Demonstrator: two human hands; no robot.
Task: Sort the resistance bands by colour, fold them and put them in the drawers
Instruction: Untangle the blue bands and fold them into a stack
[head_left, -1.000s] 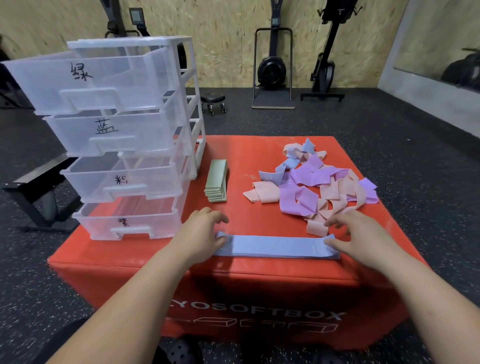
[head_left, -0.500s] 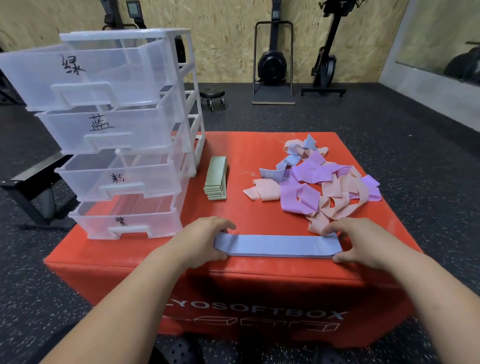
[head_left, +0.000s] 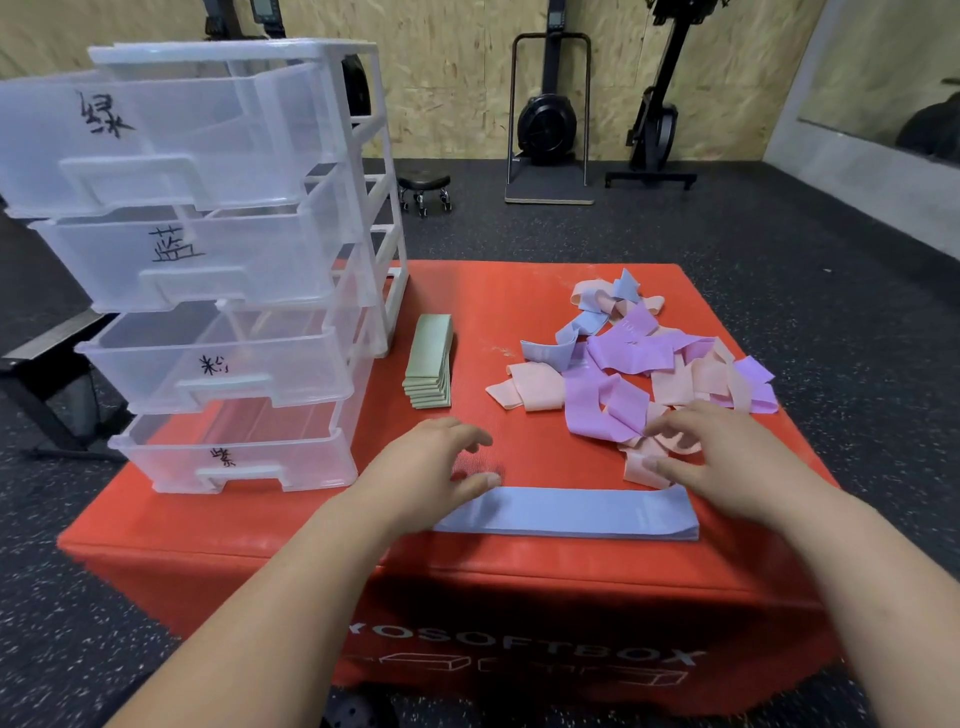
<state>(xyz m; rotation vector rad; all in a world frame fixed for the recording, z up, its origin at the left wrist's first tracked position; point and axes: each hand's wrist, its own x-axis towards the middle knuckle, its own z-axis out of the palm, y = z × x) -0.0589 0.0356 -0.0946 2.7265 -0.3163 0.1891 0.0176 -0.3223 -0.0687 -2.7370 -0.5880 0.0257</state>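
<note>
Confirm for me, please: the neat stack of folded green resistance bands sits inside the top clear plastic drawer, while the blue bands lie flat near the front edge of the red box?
Not quite. The head view shows the stack of folded green resistance bands lying on the red box, just right of the clear plastic drawer unit, not inside its top drawer. The flat blue bands do lie near the front edge.

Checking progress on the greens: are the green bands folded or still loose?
Folded. The green bands sit as a neat stack of flat strips on the red box, beside the drawer unit, not in any drawer.
</note>
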